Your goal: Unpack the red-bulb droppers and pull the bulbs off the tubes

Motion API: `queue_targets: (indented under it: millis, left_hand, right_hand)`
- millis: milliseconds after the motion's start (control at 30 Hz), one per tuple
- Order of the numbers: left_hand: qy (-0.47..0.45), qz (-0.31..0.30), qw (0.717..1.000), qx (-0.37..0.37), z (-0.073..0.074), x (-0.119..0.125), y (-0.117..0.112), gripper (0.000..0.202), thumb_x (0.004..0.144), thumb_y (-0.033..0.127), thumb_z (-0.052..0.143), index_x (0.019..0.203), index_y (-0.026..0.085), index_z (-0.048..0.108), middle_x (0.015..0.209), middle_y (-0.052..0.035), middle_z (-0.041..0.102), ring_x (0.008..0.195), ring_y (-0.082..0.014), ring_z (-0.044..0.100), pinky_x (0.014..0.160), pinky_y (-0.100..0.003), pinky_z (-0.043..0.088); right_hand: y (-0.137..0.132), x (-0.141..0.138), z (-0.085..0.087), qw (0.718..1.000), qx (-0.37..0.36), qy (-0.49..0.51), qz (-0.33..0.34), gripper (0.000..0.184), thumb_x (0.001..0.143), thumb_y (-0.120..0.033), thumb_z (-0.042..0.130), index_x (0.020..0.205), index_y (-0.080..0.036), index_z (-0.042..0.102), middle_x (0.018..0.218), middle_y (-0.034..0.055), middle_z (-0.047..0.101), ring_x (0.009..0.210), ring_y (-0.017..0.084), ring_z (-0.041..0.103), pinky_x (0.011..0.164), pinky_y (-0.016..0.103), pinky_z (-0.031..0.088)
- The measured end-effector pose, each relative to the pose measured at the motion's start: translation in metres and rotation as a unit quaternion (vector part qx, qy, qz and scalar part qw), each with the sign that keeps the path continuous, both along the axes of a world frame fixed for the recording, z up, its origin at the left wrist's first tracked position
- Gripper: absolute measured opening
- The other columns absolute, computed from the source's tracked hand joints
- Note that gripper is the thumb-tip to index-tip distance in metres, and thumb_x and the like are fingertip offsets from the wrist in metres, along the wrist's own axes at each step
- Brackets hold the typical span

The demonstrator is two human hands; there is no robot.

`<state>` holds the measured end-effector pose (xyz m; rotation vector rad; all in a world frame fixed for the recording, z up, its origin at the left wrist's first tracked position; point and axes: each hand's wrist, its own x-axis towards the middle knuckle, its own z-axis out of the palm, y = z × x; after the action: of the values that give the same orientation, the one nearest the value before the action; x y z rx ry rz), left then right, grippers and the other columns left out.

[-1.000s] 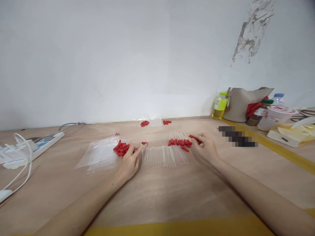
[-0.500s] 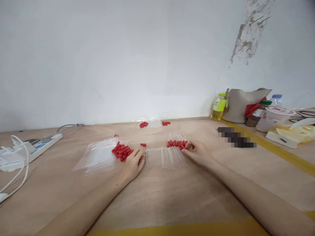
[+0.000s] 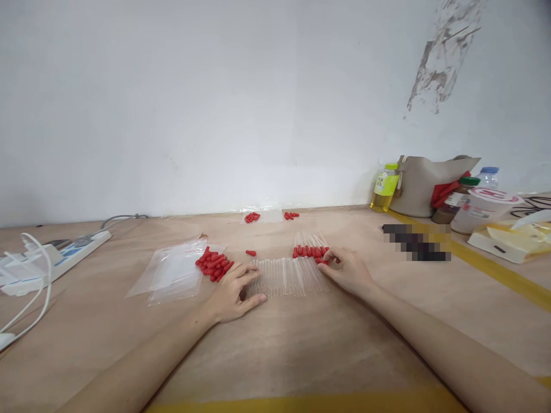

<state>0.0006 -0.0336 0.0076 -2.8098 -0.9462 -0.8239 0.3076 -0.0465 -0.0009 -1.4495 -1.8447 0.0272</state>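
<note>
A row of clear plastic tubes (image 3: 287, 276) lies flat on the wooden table between my hands. My left hand (image 3: 236, 291) rests at the row's left end, thumb along its near edge and fingers spread over the tubes. My right hand (image 3: 349, 269) sits at the row's right end, fingers curled and pinching at a red cap (image 3: 323, 261). Behind the row lie more tubes fitted with red caps (image 3: 310, 250). A pile of loose red caps (image 3: 213, 264) lies just left of my left hand, and a single red cap (image 3: 251, 253) lies apart behind it.
Clear zip bags (image 3: 174, 270) lie left of the pile. A white power strip with cables (image 3: 51, 255) is at far left. Two small clusters of red caps (image 3: 253, 216) sit by the wall. A yellow bottle (image 3: 384, 186), grey bag (image 3: 426, 183), tubs and a white tray (image 3: 508, 244) crowd the right.
My left hand has slid from beside the red cap pile onto the left end of the tube row, fingers spreading. My right hand moved left to the row's right end.
</note>
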Motion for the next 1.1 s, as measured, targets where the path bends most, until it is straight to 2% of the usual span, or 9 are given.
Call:
queue_targets:
  millis: [133, 267, 467, 767, 933, 1000, 1100]
  left_hand:
    - [0.076, -0.018, 0.997, -0.022, 0.003, -0.007, 0.001, 0.048, 0.08, 0.04, 0.053, 0.124, 0.023, 0.047, 0.124, -0.0098, 0.051, 0.118, -0.0264, 0.043, 0.097, -0.05, 0.034]
    - [0.107, -0.027, 0.993, -0.045, 0.003, -0.013, 0.006, 0.043, 0.085, 0.035, 0.046, 0.127, 0.023, 0.043, 0.126, -0.0078, 0.051, 0.121, -0.0218, 0.041, 0.104, -0.05, 0.026]
    - [0.1, -0.042, 0.994, -0.035, 0.002, -0.023, 0.013, 0.04, 0.085, 0.032, 0.047, 0.125, 0.025, 0.046, 0.124, -0.0067, 0.053, 0.118, -0.0199, 0.045, 0.103, -0.048, 0.028]
    - [0.097, -0.029, 0.994, -0.034, 0.0, -0.024, 0.015, 0.041, 0.084, 0.035, 0.048, 0.124, 0.024, 0.047, 0.125, -0.0071, 0.051, 0.121, -0.0208, 0.04, 0.104, -0.048, 0.027]
    - [0.09, -0.042, 0.995, -0.027, -0.001, -0.025, 0.016, 0.038, 0.084, 0.033, 0.049, 0.12, 0.025, 0.05, 0.123, -0.0065, 0.052, 0.121, -0.0215, 0.04, 0.103, -0.047, 0.028]
    - [0.085, -0.042, 0.995, -0.022, -0.001, -0.024, 0.014, 0.039, 0.084, 0.033, 0.048, 0.122, 0.025, 0.048, 0.125, -0.0067, 0.05, 0.122, -0.022, 0.039, 0.103, -0.046, 0.029]
    - [0.066, -0.025, 0.997, -0.025, 0.0, -0.023, 0.011, 0.051, 0.084, 0.033, 0.048, 0.131, 0.023, 0.034, 0.132, -0.0087, 0.043, 0.123, -0.0221, 0.037, 0.102, -0.044, 0.031]
  right_hand:
    - [0.0, 0.0, 0.0, 1.0, 0.0, -0.009, -0.012, 0.01, 0.069, -0.03, 0.055, 0.066, -0.02, 0.058, 0.069, -0.0004, 0.063, 0.068, 0.016, 0.055, 0.065, 0.028, 0.037]
    - [0.003, 0.003, 0.001, 1.0, 0.004, 0.016, -0.022, 0.013, 0.071, -0.033, 0.054, 0.068, -0.02, 0.058, 0.07, 0.0, 0.063, 0.067, 0.015, 0.055, 0.063, 0.026, 0.037]
    - [0.01, 0.014, -0.001, 0.993, 0.008, 0.066, -0.1, 0.018, 0.069, -0.037, 0.054, 0.07, -0.02, 0.059, 0.069, 0.0013, 0.063, 0.066, 0.016, 0.055, 0.06, 0.026, 0.037]
    - [0.0, 0.008, 0.001, 0.995, -0.003, -0.04, -0.09, 0.02, 0.069, -0.041, 0.059, 0.061, -0.022, 0.059, 0.064, -0.0012, 0.063, 0.071, 0.019, 0.053, 0.07, 0.033, 0.031]
    - [0.0, 0.009, 0.003, 0.994, -0.014, -0.053, -0.095, 0.026, 0.072, -0.044, 0.055, 0.058, -0.022, 0.061, 0.068, -0.0003, 0.065, 0.074, 0.02, 0.053, 0.069, 0.033, 0.028]
    - [0.002, 0.009, 0.004, 0.993, -0.015, -0.039, -0.106, 0.025, 0.074, -0.042, 0.053, 0.061, -0.022, 0.062, 0.069, 0.0, 0.065, 0.073, 0.02, 0.053, 0.068, 0.032, 0.028]
    - [0.006, 0.004, 0.007, 0.993, -0.025, -0.024, -0.109, 0.022, 0.072, -0.041, 0.053, 0.067, -0.022, 0.062, 0.07, 0.0002, 0.065, 0.073, 0.019, 0.054, 0.067, 0.03, 0.028]
